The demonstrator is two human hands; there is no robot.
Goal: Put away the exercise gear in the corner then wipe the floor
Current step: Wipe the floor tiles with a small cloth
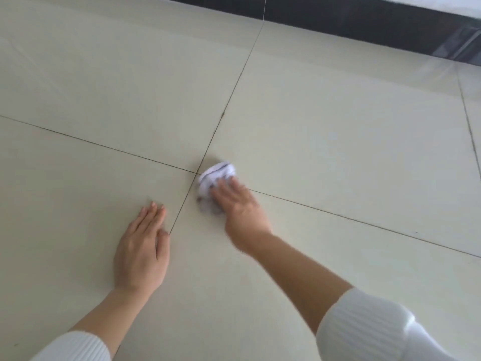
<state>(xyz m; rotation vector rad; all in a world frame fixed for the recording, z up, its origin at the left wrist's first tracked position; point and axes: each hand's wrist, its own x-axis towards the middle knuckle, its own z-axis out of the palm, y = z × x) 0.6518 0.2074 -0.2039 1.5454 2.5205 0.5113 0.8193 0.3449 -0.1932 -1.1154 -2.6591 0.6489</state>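
On floor (104,74), right hand (240,208) atop cloth (216,175)

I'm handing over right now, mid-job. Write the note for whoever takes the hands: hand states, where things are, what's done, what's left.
Left hand: flat on the floor, fingers straight, holds nothing.
Right hand: presses the cloth onto the floor; fingers look straight, though blurred.
The cloth is white and crumpled, at the crossing of the grout lines.
Gear: none in view, so this view cannot confirm it is put away.
Done: wiping is under way.
Left: probably the other tiles, out to the dark skirting; check the corner for gear.
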